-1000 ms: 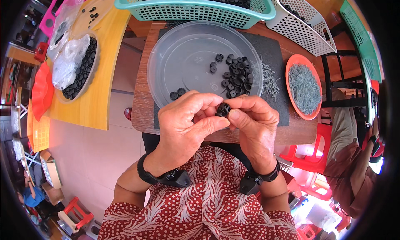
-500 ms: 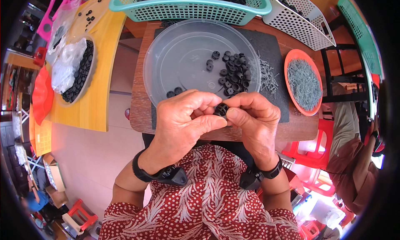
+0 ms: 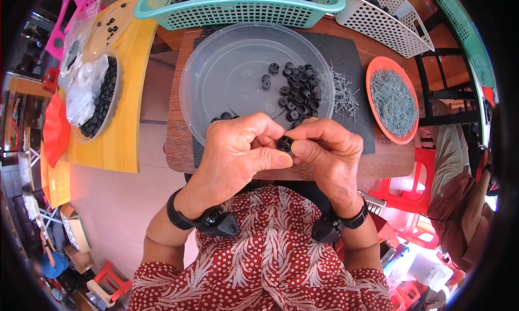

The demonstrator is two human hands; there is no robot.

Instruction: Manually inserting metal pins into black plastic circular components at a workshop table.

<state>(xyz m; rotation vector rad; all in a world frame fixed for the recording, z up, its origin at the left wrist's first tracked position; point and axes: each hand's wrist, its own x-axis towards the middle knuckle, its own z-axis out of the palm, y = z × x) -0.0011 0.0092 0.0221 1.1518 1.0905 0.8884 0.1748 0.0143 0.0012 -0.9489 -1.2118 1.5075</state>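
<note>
Between my two hands, over the near rim of a clear round tub (image 3: 232,89), is a small round black plastic wheel-like part (image 3: 285,143). My left hand (image 3: 238,151) pinches it from the left with thumb and fingers. From the other side my right hand (image 3: 327,157) grips it with thumb and forefinger, and the fingertips partly cover it. Inside the tub, a pile of similar black parts (image 3: 300,92) lies at the right, with a few single ones apart from it. Some more black parts (image 3: 223,117) show just beyond my left hand.
Loose metal pins (image 3: 344,92) lie on a dark mat (image 3: 363,124) right of the tub. An orange dish (image 3: 371,110) holds many more. Behind stand a green basket (image 3: 238,12) and a white basket (image 3: 386,30) with black parts. A yellow table (image 3: 127,122) is at the left.
Both hands stay together on the small black part, which has turned slightly between the fingers. The whole view has shifted a little.
</note>
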